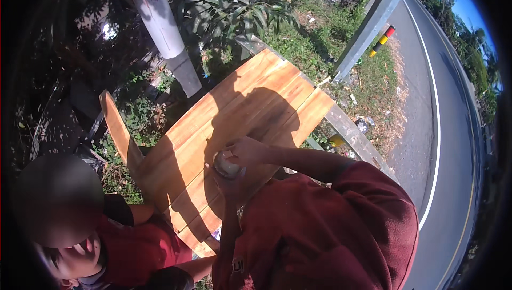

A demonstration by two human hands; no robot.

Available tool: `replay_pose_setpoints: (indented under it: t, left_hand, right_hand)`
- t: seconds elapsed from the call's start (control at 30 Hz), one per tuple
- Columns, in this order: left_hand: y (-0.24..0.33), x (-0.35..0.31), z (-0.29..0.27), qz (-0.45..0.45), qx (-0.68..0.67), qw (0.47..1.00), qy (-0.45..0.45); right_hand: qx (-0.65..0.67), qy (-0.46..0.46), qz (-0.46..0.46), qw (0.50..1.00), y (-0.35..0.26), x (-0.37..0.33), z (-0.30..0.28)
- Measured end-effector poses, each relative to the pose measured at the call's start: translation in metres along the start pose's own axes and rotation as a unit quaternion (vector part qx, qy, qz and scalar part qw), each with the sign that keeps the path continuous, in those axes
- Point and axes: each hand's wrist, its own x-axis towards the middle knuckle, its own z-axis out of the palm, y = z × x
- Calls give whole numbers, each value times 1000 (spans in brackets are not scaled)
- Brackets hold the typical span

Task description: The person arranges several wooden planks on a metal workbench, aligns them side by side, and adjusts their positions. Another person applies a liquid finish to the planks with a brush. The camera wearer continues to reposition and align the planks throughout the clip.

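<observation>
Both of my hands are together over the lower middle of a varnished wooden panel of planks (186, 125). A small round container (228, 166), pale and shiny, perhaps a can or jar, sits in my left hand (230, 184), whose fingers wrap around its near side. From the right, my right hand (248, 150) reaches over the container's top with its fingers bent together at the rim. What those fingers grip, if anything, is too small to make out. The shadow of my head and arms falls across the planks.
A person in a red shirt (136, 252) is close at the lower left, by the panel. Past the far edge stand a red, white and grey post (160, 21) and a metal pole (368, 29). A loose plank (118, 127) leans at left; a road (450, 130) runs at right.
</observation>
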Motion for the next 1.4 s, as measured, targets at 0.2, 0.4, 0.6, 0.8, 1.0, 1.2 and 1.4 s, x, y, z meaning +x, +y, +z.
replay_pose_setpoints:
  t: [0.2,0.4,0.6,0.8,1.0,1.2,1.4]
  left_hand:
    - [-27,-54,-62,-162,-185,965,87]
    - [-90,-115,-94,-61,-107,941,315]
    - [-99,-112,-95,-59,20,925,374]
    - [-116,-119,-96,-50,-3,927,372]
    - [-118,-116,-93,-23,2,932,362]
    - [-116,-115,-89,-9,24,937,349]
    - [-111,-145,-105,-31,78,929,361]
  right_hand:
    - [68,-108,-75,989,-25,43,70]
    - [76,-223,-162,958,-122,80,124]
    - [41,-195,-295,935,-127,107,224]
    - [97,-153,-303,936,-150,117,240]
    - [198,-86,-265,940,-134,134,279]
    - [198,35,-281,938,-119,136,305]
    - [136,-127,-220,958,-172,112,210]
